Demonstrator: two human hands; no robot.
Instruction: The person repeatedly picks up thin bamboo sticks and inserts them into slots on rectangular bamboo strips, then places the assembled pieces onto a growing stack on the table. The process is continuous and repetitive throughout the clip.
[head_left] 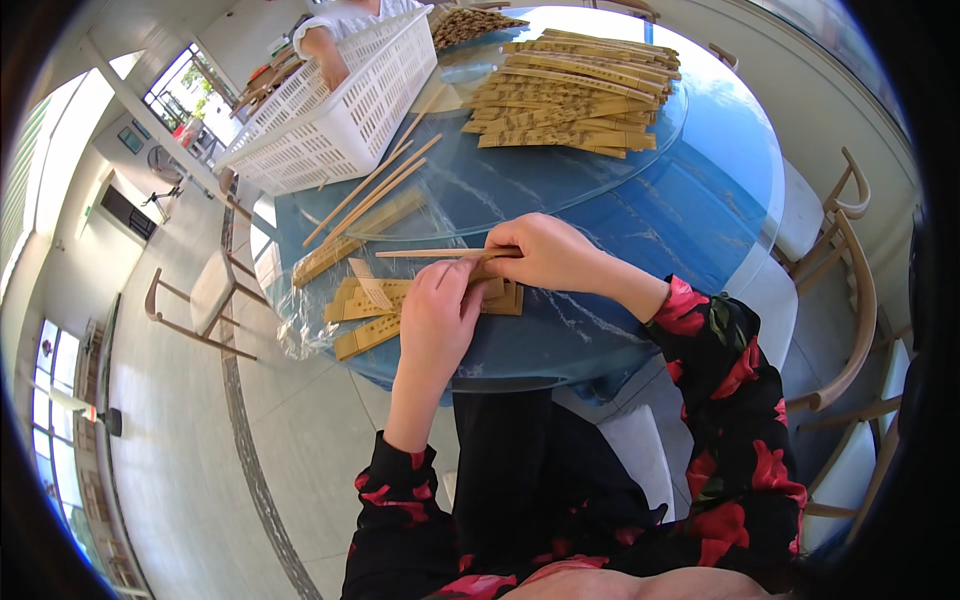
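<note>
The white, rectangular, slotted plastic basket (350, 125) stands at the far left of the round worktop (650, 215), which has a blue, marble-patterned covering. Nearer the person than the basket, and to its right, the two bare hands are together, fingertips meeting. The right hand (545, 250) is nearly closed, its thumb and fingers pinching one end of a slim, pale wooden stick (430, 253); the free end points left, on the person's side of the basket. The left hand (440, 310) is bent at the knuckles, fingers drawn in against those of the right; I cannot tell whether it grips anything, as the fingertips hide what lies between them. Beneath and beside it, on the near side of the basket, lie flat, tan, printed paper sleeves (367, 337), overlapping one another.

Several loose, pale wooden sticks (388, 191) lie just beside the basket, on its near right side, with crumpled, clear plastic film (295, 325) farther toward the person. To the right of the basket is a large, layered stack of tan, printed paper strips (575, 100). A co-worker's hand (332, 70) reaches into the basket from its far side
</note>
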